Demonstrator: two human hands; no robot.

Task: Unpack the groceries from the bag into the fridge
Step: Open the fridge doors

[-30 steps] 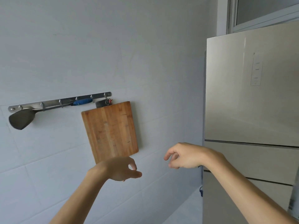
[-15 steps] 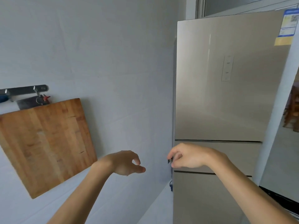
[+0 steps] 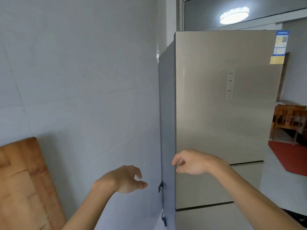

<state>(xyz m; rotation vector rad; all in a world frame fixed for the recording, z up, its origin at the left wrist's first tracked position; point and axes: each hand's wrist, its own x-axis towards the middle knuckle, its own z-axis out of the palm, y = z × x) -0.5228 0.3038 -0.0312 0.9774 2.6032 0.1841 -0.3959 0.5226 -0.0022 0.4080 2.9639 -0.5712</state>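
Against the pale tiled wall (image 3: 83,80) stands the fridge (image 3: 224,117), doors closed, its grey side panel just beside the tiles with only a narrow gap between them. The upper door's left edge is free, and open floor lies to the fridge's right. The right hand (image 3: 192,161) hovers at that edge near the door's lower corner, fingers loosely curled, grasping nothing; whether the fingertips touch the door I cannot tell. The left hand (image 3: 126,178) hangs in front of the wall, left of the fridge, fingers relaxed and empty. A control strip (image 3: 230,83) and a label (image 3: 280,43) sit on the upper door. A wooden cutting board (image 3: 21,180) hangs at the lower left. Beyond the fridge are a red mat (image 3: 290,156), wooden furniture (image 3: 289,120) and a lit ceiling lamp (image 3: 234,14).

Since half a second ago the view has swung right: the board has slid towards the corner, the fridge sits nearer the middle, and the hands keep their pose.
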